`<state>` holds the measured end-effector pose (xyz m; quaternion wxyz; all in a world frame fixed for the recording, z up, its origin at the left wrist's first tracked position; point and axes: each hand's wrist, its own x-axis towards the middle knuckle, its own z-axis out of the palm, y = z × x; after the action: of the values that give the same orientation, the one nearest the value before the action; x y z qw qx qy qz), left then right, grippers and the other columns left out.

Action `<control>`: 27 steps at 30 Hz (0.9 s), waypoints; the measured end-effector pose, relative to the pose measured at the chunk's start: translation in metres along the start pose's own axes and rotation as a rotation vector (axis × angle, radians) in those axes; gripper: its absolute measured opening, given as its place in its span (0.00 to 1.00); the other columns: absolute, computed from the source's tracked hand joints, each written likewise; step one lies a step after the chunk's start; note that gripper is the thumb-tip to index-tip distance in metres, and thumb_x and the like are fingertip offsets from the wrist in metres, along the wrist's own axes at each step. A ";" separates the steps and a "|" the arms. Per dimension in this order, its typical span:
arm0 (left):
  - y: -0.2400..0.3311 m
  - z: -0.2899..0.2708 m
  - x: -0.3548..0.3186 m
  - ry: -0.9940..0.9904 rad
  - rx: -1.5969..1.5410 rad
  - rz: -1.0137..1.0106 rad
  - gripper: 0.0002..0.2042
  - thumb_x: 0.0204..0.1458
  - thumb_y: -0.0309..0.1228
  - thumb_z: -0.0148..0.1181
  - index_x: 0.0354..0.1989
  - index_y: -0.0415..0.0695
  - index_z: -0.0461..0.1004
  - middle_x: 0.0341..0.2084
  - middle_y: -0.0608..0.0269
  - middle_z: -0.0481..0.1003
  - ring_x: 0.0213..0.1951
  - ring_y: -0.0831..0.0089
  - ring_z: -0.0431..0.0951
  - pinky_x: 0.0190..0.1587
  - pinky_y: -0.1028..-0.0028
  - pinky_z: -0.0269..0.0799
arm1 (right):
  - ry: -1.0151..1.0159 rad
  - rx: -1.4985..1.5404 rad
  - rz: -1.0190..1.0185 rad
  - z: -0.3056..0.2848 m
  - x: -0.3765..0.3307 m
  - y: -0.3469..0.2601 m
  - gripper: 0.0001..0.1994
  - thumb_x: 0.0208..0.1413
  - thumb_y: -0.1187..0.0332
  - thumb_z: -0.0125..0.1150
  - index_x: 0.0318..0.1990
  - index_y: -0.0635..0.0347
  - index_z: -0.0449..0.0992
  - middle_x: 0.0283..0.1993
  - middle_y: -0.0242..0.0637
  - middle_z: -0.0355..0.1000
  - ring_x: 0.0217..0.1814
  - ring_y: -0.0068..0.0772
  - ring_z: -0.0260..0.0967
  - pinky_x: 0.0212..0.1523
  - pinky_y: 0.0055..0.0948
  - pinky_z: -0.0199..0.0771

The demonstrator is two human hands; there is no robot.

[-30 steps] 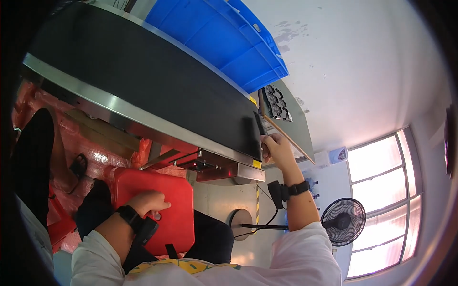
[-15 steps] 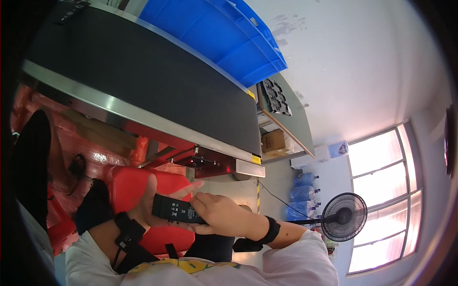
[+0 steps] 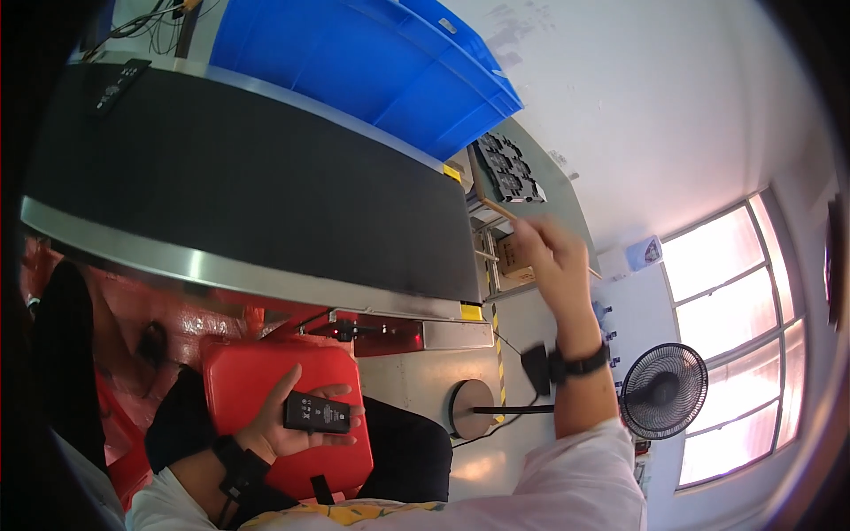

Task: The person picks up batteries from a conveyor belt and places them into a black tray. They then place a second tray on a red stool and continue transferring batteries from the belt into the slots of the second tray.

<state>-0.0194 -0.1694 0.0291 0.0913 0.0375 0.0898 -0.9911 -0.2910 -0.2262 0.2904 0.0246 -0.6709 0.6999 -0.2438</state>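
Black device (image 3: 317, 412) lies gripped in left hand (image 3: 282, 425); right hand (image 3: 553, 258), loosely curled, empty, above conveyor belt (image 3: 248, 195).

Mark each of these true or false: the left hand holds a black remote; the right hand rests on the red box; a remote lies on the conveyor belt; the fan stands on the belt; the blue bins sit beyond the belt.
1. The left hand holds a black remote. True.
2. The right hand rests on the red box. False: it is raised in the air near the tray of black parts.
3. Another remote lies on the conveyor belt. True.
4. The fan stands on the belt. False: it stands on the floor by the window.
5. The blue bins sit beyond the belt. True.
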 end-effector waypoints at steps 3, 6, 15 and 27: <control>0.002 -0.010 0.007 0.115 0.044 0.069 0.37 0.48 0.63 0.42 0.54 0.42 0.66 0.51 0.37 0.64 0.53 0.47 0.65 0.56 0.46 0.56 | 0.070 -0.315 -0.036 0.012 0.051 0.085 0.15 0.52 0.64 0.55 0.45 0.63 0.72 0.41 0.41 0.72 0.40 0.39 0.70 0.41 0.35 0.69; 0.006 -0.019 0.014 0.197 0.144 0.073 0.35 0.48 0.62 0.44 0.52 0.41 0.67 0.50 0.39 0.65 0.51 0.47 0.66 0.55 0.47 0.58 | 0.071 -0.560 -0.126 0.034 0.080 0.170 0.21 0.54 0.59 0.52 0.52 0.60 0.67 0.51 0.45 0.66 0.53 0.45 0.64 0.49 0.40 0.65; 0.010 -0.047 0.021 0.267 0.091 -0.025 0.31 0.50 0.56 0.50 0.50 0.39 0.67 0.47 0.44 0.68 0.50 0.54 0.69 0.53 0.48 0.61 | -0.049 -0.732 0.324 0.059 0.112 0.223 0.22 0.55 0.52 0.49 0.42 0.64 0.74 0.48 0.51 0.67 0.47 0.51 0.67 0.45 0.41 0.69; 0.015 -0.042 0.025 0.350 0.132 0.031 0.34 0.48 0.57 0.49 0.52 0.38 0.66 0.50 0.39 0.65 0.54 0.49 0.64 0.55 0.45 0.57 | 0.226 -0.703 0.436 0.067 0.154 0.232 0.19 0.48 0.55 0.56 0.30 0.66 0.78 0.31 0.55 0.72 0.38 0.54 0.71 0.41 0.42 0.71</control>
<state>-0.0388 -0.1800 -0.0168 0.0867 0.2168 0.0385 -0.9716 -0.4974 -0.3973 0.1897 -0.2316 -0.4440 0.8641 -0.0517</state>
